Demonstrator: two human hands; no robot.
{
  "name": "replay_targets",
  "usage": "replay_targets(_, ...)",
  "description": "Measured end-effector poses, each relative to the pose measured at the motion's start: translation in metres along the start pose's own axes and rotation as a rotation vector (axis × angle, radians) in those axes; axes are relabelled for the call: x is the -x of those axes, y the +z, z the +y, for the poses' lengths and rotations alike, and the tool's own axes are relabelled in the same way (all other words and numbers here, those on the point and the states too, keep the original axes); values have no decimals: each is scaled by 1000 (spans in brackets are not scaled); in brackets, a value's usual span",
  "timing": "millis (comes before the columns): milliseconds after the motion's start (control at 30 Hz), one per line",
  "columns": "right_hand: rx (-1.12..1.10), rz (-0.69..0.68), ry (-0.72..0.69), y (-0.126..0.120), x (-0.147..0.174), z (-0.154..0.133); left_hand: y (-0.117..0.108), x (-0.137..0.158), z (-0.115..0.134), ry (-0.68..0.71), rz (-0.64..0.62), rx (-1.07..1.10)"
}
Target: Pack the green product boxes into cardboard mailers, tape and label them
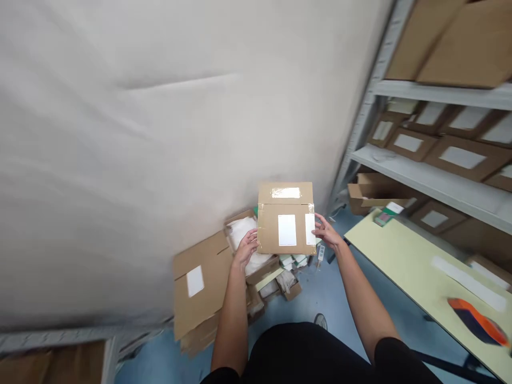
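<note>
A brown cardboard box [267, 224] with white labels and shiny clear tape is held up in front of me, above the goods by the wall. My left hand [247, 248] grips its left edge, fingers against the side. On the opposite edge, my right hand [326, 231] is closed, its fingertips beside the white label there. Beneath the box stands an open carton [262, 271] with white bagged material [242, 228] inside. To the left of my left hand leans a large flattened cardboard sheet [218, 277] bearing a white label.
At right is a pale green table [400, 250] with an orange and dark blue object [478, 322] on it. Shelving [432, 173] with labelled boxes rises behind it. A pale wall [180, 133] fills the far side; small cartons [294, 290] sit low near the blue floor.
</note>
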State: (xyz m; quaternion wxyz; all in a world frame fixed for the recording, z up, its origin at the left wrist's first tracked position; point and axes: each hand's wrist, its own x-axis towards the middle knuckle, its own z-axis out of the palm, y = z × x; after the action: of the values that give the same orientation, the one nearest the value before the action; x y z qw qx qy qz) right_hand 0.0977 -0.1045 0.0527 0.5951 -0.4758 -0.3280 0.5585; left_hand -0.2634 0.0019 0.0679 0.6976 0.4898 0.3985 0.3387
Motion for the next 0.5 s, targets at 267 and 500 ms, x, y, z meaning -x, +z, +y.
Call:
replay_targets(267, -43, 236, -65, -186, 106, -52, 203, -92, -21, -155, -413, -121)
replay_targets(500, -61, 528, -134, -271, 183, -53, 345, -151, -48, -209, -653, -225)
